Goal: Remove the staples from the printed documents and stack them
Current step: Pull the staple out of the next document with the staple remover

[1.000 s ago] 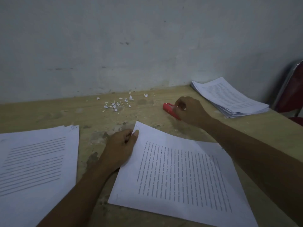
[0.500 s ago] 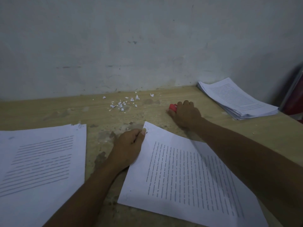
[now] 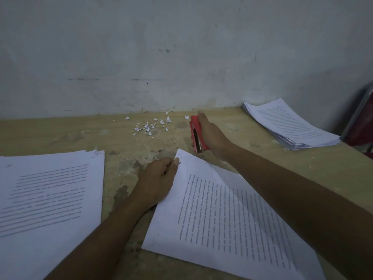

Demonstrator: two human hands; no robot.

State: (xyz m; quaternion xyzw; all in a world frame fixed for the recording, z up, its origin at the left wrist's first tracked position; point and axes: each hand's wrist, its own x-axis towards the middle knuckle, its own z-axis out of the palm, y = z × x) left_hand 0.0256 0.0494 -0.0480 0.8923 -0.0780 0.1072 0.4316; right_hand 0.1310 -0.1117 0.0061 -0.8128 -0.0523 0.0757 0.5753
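Dim light, wooden counter (image 3: 60, 132) against a pale scuffed wall (image 3: 181, 47).

Left hand (image 3: 159, 178): pinches the top corner of the centre document (image 3: 232, 219), thumb on top of the sheet, other fingers curled under the edge. The document lies at an angle on the near part of the counter, printed side up, with a second sheet showing from under its right edge. There is a small dark mark on the corner just beside the thumb tip; it is too small to tell what it is.

Right hand (image 3: 212, 136): grips the red stapler (image 3: 196, 136), fingers wrapped round its far side, palm turned left. The tool stands on end with its dark metal underside facing the camera, just beyond the held corner. It cannot be told whether its lower end touches the counter.

Left stack (image 3: 44, 199): printed sheets lying flat at the near left, top corners slightly ragged, apart from the centre document.

Right stack (image 3: 290, 124): a thicker pile of printed pages at the far right corner of the counter, near the wall.

Paper scraps (image 3: 149, 126): small white torn bits scattered near the wall, left of the stapler.

Part of a red chair (image 3: 363, 126) shows at the right edge.
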